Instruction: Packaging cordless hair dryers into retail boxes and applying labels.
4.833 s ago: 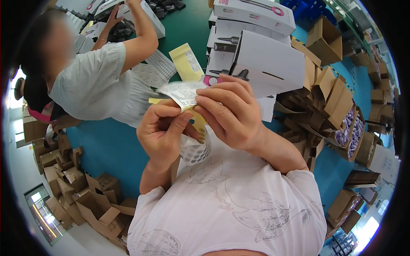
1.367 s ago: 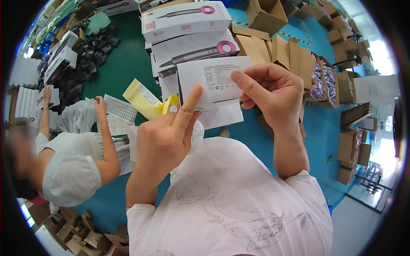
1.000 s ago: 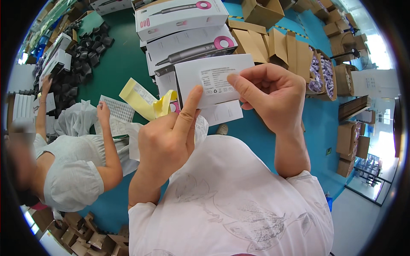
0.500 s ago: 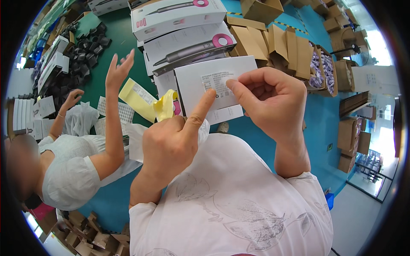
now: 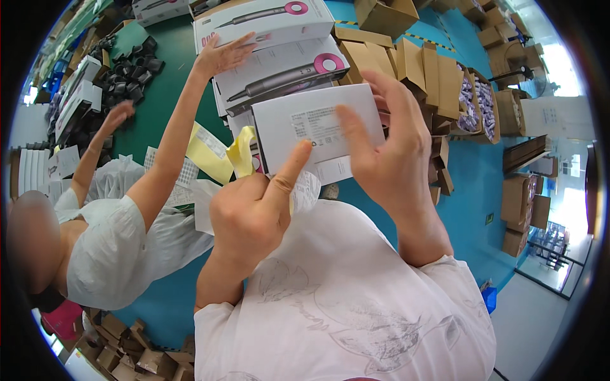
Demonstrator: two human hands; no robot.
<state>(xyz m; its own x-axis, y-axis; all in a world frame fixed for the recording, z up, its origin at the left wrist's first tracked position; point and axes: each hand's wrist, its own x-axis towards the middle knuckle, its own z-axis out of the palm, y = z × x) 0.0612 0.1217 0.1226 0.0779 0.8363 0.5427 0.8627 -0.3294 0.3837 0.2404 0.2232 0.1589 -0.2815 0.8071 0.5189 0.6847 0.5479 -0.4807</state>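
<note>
A white carton (image 5: 273,130) with a small patch of print on its face lies before me, on the near end of a row of hair-styler boxes (image 5: 279,76). My right hand (image 5: 391,143) is at its right end, thumb over the face and fingers round the far edge, slightly blurred. My left hand (image 5: 254,206) has one finger stretched toward the print, its tip at the print's lower edge. The other fingers are curled on a yellow-backed label strip (image 5: 238,152); a white printed part (image 5: 308,190) shows beside the hand. What the curled fingers cover is hidden.
At left a co-worker's hand (image 5: 222,56) reaches to the far hair-styler box. Black plastic parts (image 5: 136,60) are heaped on the green table (image 5: 181,38). Open brown cartons (image 5: 413,66) and boxes of purple-wrapped items (image 5: 486,108) stand at right.
My right hand has opened from a pinch over the print and moved to the carton's right end. The carton has shifted slightly left. The co-worker's arm has stretched to the far box.
</note>
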